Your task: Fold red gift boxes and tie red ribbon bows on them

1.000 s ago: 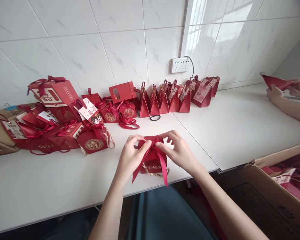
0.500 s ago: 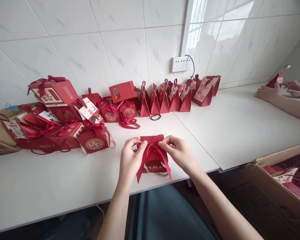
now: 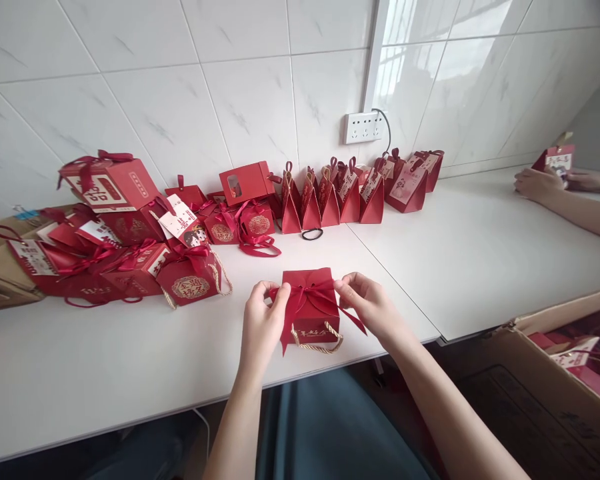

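On the head camera now, and right in front of me at the near edge of the white table (image 3: 130, 360) sits a small dark-red cardboard box (image 3: 317, 312) with gold lettering. A shiny red ribbon (image 3: 307, 291) is knotted across its lid, one tail hanging at the left, the other slanting off to the right. My left hand (image 3: 264, 320) has its grip pinched on the ribbon's left side; my right hand (image 3: 373, 303) pinches the right side, thumb to fingers. A twisted gold cord handle (image 3: 316, 348) droops across the box's front.

Around that: a heap of red gift boxes (image 3: 190, 287) crowds the table on the left, its nearest box not far from my left hand. Straight ahead, a thin black loop (image 3: 313, 234) lies before a row of red tent-shaped boxes (image 3: 337, 207) along the tiled wall. Down at the right, a brown carton (image 3: 530, 387) of red packaging sits by the table edge. Far right, a co-worker's hands (image 3: 540, 183) hold a red, white-labelled packet (image 3: 559, 161).
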A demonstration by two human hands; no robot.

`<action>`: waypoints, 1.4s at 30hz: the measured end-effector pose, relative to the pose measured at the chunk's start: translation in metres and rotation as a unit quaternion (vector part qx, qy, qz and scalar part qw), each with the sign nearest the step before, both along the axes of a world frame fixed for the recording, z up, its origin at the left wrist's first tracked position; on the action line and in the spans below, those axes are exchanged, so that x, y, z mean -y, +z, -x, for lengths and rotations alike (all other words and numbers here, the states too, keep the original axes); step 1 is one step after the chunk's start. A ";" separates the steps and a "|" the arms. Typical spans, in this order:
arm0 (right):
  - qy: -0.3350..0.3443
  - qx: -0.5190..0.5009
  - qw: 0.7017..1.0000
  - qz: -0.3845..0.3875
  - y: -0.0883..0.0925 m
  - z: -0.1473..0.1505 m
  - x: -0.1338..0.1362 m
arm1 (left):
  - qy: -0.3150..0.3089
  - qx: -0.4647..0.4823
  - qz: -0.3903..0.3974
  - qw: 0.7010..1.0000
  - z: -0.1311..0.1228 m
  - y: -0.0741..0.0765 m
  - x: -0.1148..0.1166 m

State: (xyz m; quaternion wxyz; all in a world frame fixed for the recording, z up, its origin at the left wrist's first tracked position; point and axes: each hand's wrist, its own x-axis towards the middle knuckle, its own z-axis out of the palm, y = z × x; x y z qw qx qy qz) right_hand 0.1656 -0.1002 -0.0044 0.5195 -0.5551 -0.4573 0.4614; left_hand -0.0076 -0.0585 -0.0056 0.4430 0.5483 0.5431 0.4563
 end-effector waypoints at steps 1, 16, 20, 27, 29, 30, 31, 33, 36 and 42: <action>0.005 0.037 0.999 0.004 0.002 0.000 0.004 | -0.022 0.023 0.009 0.999 0.001 -0.001 -0.001; 0.060 0.132 0.989 -0.019 0.005 0.005 0.021 | -0.178 0.071 0.027 0.981 0.006 -0.004 0.010; 0.019 0.168 0.985 -0.041 0.002 0.002 0.016 | -0.190 0.064 0.037 0.979 0.002 -0.003 0.018; -0.117 0.304 0.938 -0.119 0.022 0.004 0.053 | -0.056 -0.089 0.032 0.994 -0.007 0.013 0.047; -0.026 0.306 0.950 -0.051 0.024 0.008 0.061 | -0.043 -0.102 0.017 0.994 -0.006 0.016 0.045; 0.016 0.298 0.954 -0.018 0.024 0.010 0.064 | -0.039 -0.106 0.004 0.994 -0.005 0.016 0.041; 0.046 0.284 0.958 0.006 0.022 0.013 0.064 | -0.040 -0.103 -0.009 0.994 -0.005 0.016 0.036; 0.077 0.235 0.969 0.026 0.017 0.018 0.063 | -0.052 -0.083 -0.024 0.995 -0.006 0.017 0.026; 0.095 0.127 0.987 0.030 0.012 0.026 0.058 | -0.091 -0.069 -0.011 0.993 -0.008 0.018 0.015; 0.144 0.027 0.988 0.042 0.009 0.033 0.054 | -0.116 -0.061 0.001 0.991 -0.011 0.017 0.013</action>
